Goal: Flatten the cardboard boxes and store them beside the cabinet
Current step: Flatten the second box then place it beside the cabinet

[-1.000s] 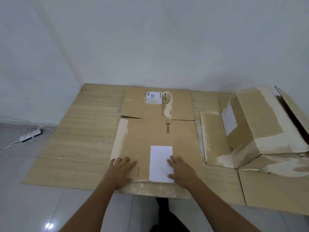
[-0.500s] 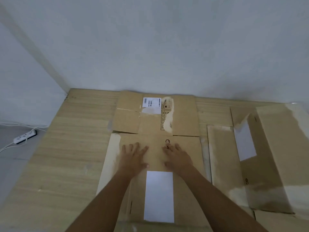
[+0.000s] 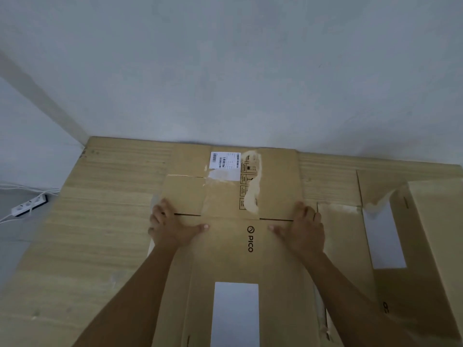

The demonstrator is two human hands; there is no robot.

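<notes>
A flattened brown cardboard box (image 3: 235, 256) with a PICO logo and a white label lies on a wood-grain board (image 3: 100, 221) on the floor, its far flaps reaching the wall. My left hand (image 3: 172, 227) presses flat on the box's left side at the flap fold, fingers spread. On the right side, at the same fold line, my right hand (image 3: 302, 229) presses down flat. A second cardboard box (image 3: 426, 246), partly standing, sits to the right.
A white wall (image 3: 250, 71) rises right behind the board. A white power strip (image 3: 28, 205) with cables lies on the grey floor at the left. More flat cardboard (image 3: 340, 236) lies between the two boxes.
Both hands have slid forward along the box and spread apart, from near the white label to the flap fold's two ends. My head has leaned in closer.
</notes>
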